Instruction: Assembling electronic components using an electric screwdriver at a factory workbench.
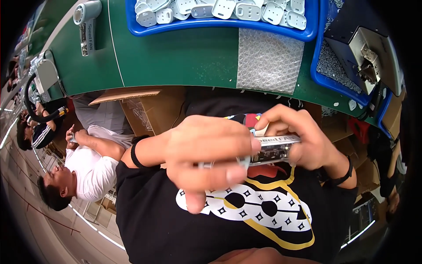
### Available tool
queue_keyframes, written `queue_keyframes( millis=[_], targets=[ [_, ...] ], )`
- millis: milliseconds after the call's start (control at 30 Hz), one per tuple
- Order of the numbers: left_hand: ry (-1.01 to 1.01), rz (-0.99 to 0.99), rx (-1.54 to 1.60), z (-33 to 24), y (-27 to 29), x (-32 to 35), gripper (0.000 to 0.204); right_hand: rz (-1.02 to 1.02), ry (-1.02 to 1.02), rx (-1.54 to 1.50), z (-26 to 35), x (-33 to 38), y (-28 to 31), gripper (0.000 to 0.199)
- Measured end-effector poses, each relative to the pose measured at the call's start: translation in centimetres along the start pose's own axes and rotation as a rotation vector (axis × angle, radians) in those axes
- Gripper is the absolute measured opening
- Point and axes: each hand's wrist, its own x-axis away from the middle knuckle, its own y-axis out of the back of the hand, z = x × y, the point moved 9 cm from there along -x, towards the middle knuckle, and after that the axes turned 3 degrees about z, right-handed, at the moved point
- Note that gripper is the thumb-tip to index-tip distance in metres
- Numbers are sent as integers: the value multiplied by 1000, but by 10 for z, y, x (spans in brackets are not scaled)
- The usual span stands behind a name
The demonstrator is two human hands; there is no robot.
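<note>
- The left hand [206, 149] is lying over the left part of a pale handheld fan [274, 155], its fingers reaching right across the casing and its thumb pointing to the near side; whether these fingers are closing underneath, the view cannot tell.
- The right hand [307, 138] is pinching the right end of the same unit between thumb and curled fingers.
- The handheld fan is being held in front of the black shirt [154, 215], nearer than the green workbench [176, 57]; dark internal parts are showing along its open side.
- A second fan [89, 28] is lying at the far left of the workbench.
- At the far centre, a blue tray [176, 31] is holding pale moulded plates [224, 8].
- A bubble wrap sheet [270, 59] is lying just nearer than the tray.
- At the far right, a blue bin [314, 66] is containing small grey screws [332, 64].
- At the left, a co-worker [94, 169] is holding both hands close together.
</note>
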Motion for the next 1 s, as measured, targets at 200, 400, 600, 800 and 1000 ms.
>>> queue_keyframes(
  millis=[200,400,600,800,1000],
  targets=[
    [-534,1,-251,-39,-11,7,48,550,-522,-371,-37,17,-40,47],
    [418,44,-24,38,-1,26,51,231,13,261,-10,13,-16,40],
    [942,-17,343,67,-34,78,44,287,-349,107,-43,26,-31,32],
    [1041,-92,285,73,-36,99,32,163,-220,158,-51,30,-47,33],
    [1025,-120,108,71,-36,111,31,30,-131,181,-51,38,-50,31]
  ],
)
